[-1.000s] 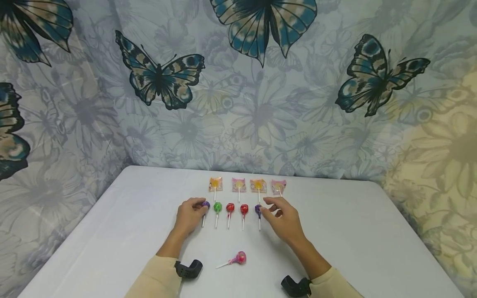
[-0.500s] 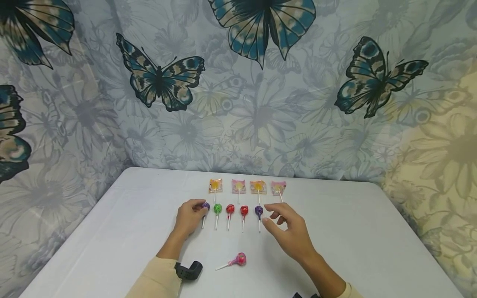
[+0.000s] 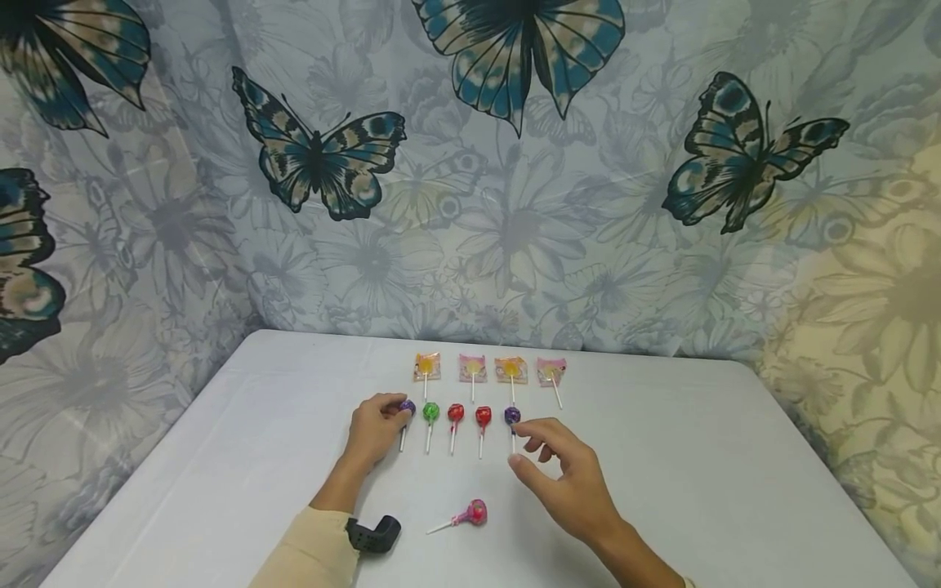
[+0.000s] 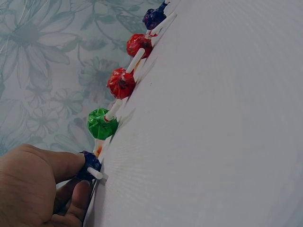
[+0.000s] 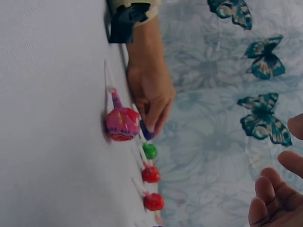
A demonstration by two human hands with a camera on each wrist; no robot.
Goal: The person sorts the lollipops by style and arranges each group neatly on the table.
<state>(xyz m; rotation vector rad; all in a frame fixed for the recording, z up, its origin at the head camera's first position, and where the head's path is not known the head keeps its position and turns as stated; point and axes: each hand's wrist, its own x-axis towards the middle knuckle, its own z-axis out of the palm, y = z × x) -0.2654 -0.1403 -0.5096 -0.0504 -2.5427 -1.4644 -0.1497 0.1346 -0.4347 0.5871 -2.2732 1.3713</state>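
Note:
My left hand (image 3: 376,426) pinches the wrapped head of a purple lollipop (image 4: 90,165) between thumb and fingers, at the left end of a row on the table. Beside it lie a green lollipop (image 3: 431,412), then two red lollipops (image 3: 456,412), then another purple lollipop (image 3: 512,416) at the right end. My right hand (image 3: 573,478), with thumb and fingers spread apart, holds nothing; its fingertips overlap the stick of that right-end lollipop in the head view. Nearer the front, a pink lollipop (image 3: 477,512) lies alone with its stick pointing left.
Behind the row is a second one: several flat lollipops in clear printed wrappers, including an orange one (image 3: 426,367) and a pink one (image 3: 551,372). Everything lies on a white table (image 3: 243,457). A butterfly-patterned cloth (image 3: 515,245) hangs behind the table.
My right hand has let go of the right-end purple lollipop and drawn back toward the front right, its fingers opening. The left hand stays at the left-end lollipop.

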